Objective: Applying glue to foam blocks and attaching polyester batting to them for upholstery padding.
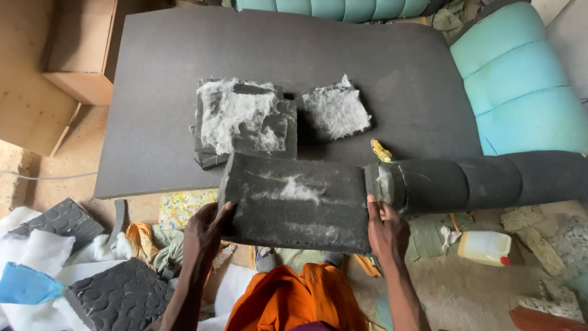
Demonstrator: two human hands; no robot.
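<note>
Both hands grasp the dark foam block [297, 205] at the big foam sheet's [153, 92] near edge — left hand [208, 230] on its left end, right hand [383, 230] by the foam roll [478, 181]. Best kept level — grip spread wide, fibre tufts undisturbed.

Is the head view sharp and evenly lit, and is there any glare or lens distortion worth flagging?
Head view: soft, even daylight with no glare; the dark grey foam block held by the left hand and right hand looks sharp; faint shadows under the foam pieces on the large grey foam sheet; wide-angle bending shows at the edges.
</note>
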